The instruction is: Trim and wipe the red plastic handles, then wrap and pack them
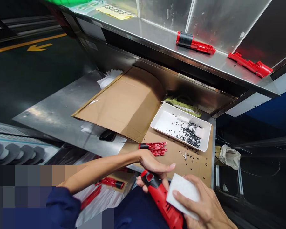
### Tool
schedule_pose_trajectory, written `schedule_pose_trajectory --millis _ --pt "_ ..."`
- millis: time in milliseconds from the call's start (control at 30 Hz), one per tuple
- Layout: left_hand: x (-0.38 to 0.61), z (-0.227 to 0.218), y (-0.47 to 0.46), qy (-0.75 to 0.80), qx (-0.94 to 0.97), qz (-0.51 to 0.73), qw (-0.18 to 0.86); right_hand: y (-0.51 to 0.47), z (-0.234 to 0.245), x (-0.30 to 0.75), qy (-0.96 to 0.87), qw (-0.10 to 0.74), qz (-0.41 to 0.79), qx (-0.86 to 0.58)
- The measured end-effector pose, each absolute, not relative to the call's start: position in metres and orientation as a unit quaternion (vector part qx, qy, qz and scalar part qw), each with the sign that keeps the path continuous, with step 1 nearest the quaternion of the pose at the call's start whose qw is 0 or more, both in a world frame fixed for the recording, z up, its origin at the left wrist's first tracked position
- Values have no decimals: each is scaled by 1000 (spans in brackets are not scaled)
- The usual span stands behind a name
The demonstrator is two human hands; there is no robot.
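Note:
My left hand (154,163) curls its fingers around the upper part of a red and black power tool body (163,203), thumb stretched out toward the right. The tool slants down across my lap at the table's front. In my right hand (207,203) is a white block-shaped pad (183,192), gripped between thumb and fingers against the tool's side. Whether the pad is a sponge or folded cloth, I cannot tell. Just beyond my left hand, red housing halves (156,148) with black ends lie on the cardboard.
A white tray (157,117) of small black parts stands on the cardboard-covered table, loose pieces scattered nearby. A bent cardboard sheet (119,105) rises at left beside a dark phone (107,135). Red housings (250,65) rest on the metal shelf; more lie in a plastic-lined box (109,182) below.

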State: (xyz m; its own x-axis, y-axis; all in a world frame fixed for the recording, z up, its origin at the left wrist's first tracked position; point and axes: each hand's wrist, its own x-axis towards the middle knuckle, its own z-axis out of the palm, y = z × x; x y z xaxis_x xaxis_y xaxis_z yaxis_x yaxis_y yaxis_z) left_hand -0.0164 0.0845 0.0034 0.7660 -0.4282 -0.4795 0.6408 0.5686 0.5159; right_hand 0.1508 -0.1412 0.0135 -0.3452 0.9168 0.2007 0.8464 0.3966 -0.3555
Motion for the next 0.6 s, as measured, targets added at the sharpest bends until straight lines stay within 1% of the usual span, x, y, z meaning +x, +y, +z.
schedule_pose_trajectory --millis 67,133,233,267,300,400,433,500,600 --pt "-16 2 85 164 332 -283 885 -145 17 151 -813 174 91 -548" --pt "-17 1 86 175 325 -290 883 -146 20 150 -811 165 97 -553" --pt "-17 2 86 161 341 -372 848 -146 23 145 -807 153 89 -563" --pt "-17 4 86 153 348 -383 842 -147 23 145 -807 148 83 -565" --pt "-18 5 85 151 354 -373 844 -149 23 146 -807 140 79 -569" --pt "-20 10 83 167 362 -269 877 -161 23 151 -806 113 85 -575" --pt "-20 11 83 167 364 -254 880 -165 24 152 -804 108 88 -579" --pt "-20 11 83 145 376 -291 868 -170 27 152 -796 97 82 -592" --pt "-20 11 83 79 401 -405 818 -171 33 151 -790 69 66 -606"
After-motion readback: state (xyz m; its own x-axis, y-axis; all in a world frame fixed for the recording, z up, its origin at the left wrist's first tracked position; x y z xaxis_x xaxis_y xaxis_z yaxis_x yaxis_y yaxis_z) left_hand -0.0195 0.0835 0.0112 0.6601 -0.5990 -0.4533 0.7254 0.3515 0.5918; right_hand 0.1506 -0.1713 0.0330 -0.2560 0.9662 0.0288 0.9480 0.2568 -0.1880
